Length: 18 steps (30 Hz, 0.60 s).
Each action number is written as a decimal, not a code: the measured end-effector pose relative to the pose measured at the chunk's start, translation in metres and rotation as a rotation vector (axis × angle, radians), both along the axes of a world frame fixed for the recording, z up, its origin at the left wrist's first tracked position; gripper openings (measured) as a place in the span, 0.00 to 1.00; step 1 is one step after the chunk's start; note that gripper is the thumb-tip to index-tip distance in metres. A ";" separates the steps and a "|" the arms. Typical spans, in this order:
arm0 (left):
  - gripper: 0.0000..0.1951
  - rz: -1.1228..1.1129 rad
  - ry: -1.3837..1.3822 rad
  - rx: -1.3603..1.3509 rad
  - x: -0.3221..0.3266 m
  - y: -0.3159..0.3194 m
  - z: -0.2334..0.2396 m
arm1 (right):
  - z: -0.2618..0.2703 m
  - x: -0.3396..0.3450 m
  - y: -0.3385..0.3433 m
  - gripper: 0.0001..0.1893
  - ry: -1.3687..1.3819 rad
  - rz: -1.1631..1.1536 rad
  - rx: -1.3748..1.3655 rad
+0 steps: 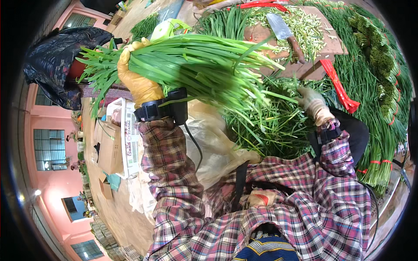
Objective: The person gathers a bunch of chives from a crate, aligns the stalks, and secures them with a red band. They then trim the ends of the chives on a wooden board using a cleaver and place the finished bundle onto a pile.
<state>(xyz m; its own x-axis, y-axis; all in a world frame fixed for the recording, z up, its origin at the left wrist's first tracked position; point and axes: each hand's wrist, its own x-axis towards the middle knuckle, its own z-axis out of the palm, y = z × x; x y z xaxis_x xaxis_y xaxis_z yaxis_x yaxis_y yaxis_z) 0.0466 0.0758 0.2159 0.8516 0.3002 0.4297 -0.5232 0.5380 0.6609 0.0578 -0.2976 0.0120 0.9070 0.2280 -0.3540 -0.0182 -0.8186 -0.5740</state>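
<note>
My left hand (138,73), in a yellow rubber glove, is closed around a thick bunch of garlic chives (196,68). Its leafy tips point left and its pale stem ends point right. My right hand (312,101), in a pale glove, is blurred to the right of the bunch. A single stalk reaches from the bunch to its fingers; the blur hides whether they grip it. Below both hands lies a heap of loose green leaves (274,120), beside a translucent plastic sheet (209,143) over my lap.
A cleaver (282,29) lies on a wooden board (336,45) among cut stem ends. Red ties (339,84) hang at the board's near edge. Banded chive bundles (362,107) are stacked at right. A white crate (129,140) and cardboard box (109,145) stand at left.
</note>
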 end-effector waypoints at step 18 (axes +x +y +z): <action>0.10 -0.401 -0.013 -0.155 -0.019 -0.047 -0.001 | -0.001 -0.031 0.063 0.19 -0.163 0.214 0.206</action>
<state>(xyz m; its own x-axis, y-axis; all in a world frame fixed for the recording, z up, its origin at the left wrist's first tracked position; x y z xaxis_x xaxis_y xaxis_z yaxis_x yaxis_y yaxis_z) 0.0278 0.0291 0.2148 0.9090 0.0078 0.4167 -0.2595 0.7929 0.5513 0.0264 -0.2349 0.0107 0.8720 0.4706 -0.1346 0.2471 -0.6607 -0.7088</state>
